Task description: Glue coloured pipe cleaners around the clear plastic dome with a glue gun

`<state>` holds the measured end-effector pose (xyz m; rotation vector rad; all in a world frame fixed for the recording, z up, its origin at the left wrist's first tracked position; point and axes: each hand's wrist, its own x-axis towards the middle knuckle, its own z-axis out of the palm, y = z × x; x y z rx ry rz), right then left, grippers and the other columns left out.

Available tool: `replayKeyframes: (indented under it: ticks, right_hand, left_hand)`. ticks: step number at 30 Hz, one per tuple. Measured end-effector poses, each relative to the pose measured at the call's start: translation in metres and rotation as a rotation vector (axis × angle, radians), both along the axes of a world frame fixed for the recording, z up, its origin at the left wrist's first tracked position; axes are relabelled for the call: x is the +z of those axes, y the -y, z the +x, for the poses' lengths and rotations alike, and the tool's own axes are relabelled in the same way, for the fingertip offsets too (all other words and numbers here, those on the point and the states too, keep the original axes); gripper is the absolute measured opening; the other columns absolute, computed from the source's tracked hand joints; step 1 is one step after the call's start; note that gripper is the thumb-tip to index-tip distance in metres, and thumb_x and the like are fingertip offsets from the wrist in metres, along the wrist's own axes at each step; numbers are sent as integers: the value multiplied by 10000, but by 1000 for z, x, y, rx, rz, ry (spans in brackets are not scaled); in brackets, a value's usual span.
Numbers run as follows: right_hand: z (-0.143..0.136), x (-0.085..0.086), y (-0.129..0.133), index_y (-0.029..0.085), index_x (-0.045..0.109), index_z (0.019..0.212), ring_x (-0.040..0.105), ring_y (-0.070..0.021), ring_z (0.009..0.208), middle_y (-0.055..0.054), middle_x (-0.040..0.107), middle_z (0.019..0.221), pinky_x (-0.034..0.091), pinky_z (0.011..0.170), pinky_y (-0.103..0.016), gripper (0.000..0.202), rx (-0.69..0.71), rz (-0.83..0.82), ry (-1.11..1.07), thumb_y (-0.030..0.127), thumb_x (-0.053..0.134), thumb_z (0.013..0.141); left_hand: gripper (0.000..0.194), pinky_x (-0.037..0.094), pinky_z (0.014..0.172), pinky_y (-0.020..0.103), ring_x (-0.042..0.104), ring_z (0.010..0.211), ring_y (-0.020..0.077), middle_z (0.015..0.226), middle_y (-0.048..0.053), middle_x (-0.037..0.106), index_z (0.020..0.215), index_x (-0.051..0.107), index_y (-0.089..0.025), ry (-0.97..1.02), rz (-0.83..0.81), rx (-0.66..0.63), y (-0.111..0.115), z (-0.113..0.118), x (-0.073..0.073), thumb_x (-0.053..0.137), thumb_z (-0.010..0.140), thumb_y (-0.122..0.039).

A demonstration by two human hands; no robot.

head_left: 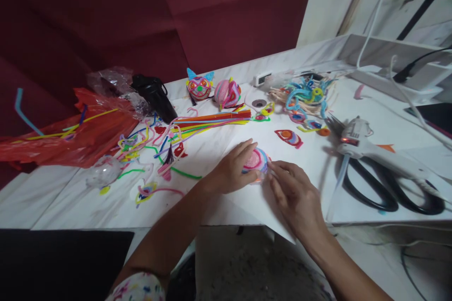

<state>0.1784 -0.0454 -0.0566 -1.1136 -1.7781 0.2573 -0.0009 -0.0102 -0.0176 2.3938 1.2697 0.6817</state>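
Observation:
A round craft ball [256,161], wrapped in coils of pink, white, blue and purple pipe cleaner, rests on the white paper in front of me. My left hand [231,167] curls around its left side, thumb below and fingers over the top. At the ball's right edge, the fingers of my right hand [294,190] are pinched against it; any small piece between those fingertips is hidden. Just beyond the hands lies a flat eye-shaped pipe-cleaner piece [289,138] in red, orange and blue.
Right of my hands are a white glue gun [356,138] and black-handled scissors [374,188]. Loose pipe cleaners [212,121] lie behind and left. Two decorated balls [199,88] stand at the back. A tangled heap [307,96], red plastic bag [102,127] and clear ball [104,171] surround the space.

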Motion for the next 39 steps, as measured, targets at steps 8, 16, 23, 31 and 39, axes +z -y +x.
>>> replayKeyframes:
  ticks: [8,16,23,31,39]
  right_hand:
    - [0,1,-1,202,680,1020,556,-205,774,-74,634,863,473,626,-350,211,-44,52,73,229,494,922]
    - [-4,0,-4,182,698,951,520,-184,723,-53,612,784,412,605,-309,205,-62,87,77,241,503,924]
    - [-8,1,-7,175,701,860,484,-169,665,-28,562,693,363,582,-287,225,-102,90,54,204,485,915]
    - [-11,0,-8,186,689,844,489,-185,689,-32,566,697,343,627,-301,240,-102,62,81,192,460,914]
    - [-14,2,-10,198,674,792,472,-186,663,-17,561,670,301,625,-304,194,-101,39,143,140,514,885]
  left_hand:
    - [650,306,1170,423,355,1396,261,1478,189,392,1403,359,-104,-9,-52,-21,0,-1,5,535,795,-254]
    - [642,293,1179,398,346,1401,252,1479,202,388,1402,370,-66,-19,-92,-1,2,-1,11,540,822,-283]
    - [659,272,1185,423,307,1420,259,1509,190,346,1422,345,-69,-71,-128,44,5,1,12,556,832,-271]
    - [622,401,1064,491,553,1156,285,1193,141,583,1305,521,-170,-276,-17,-76,-13,-4,25,690,777,-451]
    - [438,386,1100,453,498,1252,250,1265,178,583,1165,562,-103,-111,213,-340,-34,-4,6,349,975,-436]
